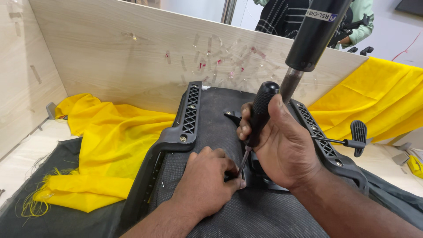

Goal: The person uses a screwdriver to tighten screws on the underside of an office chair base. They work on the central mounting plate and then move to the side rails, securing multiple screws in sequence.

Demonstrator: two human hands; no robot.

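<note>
Nearest the camera, dark woven cloth [53, 220] covers a pale wooden tabletop [22, 163], and on it lies an upturned office chair seat [216, 119], its underside lined with black fabric. The left hand [205, 180] rests flat on that fabric with fingers curled together, fingertips pressed beside the tip of a screwdriver [257, 119]. The right hand [282, 145] is clamped round the screwdriver's ribbed black handle, holding it nearly upright; the thin metal shaft comes down between both hands at the seat's middle. What the tip meets is hidden behind the left fingers.

Black plastic armrest brackets [187, 119] with lattice openings and brass screws run along each side of the seat. A slim lever with an oval paddle [359, 136] sticks out to the right. Crumpled yellow cloth [110, 141] lies on both sides. Behind the right hand, a black gas cylinder [315, 33] rises, cut off by the top edge. Farther back stands a light wooden panel [132, 57] streaked with tape residue, and beyond it another person [361, 26], mostly out of view.
</note>
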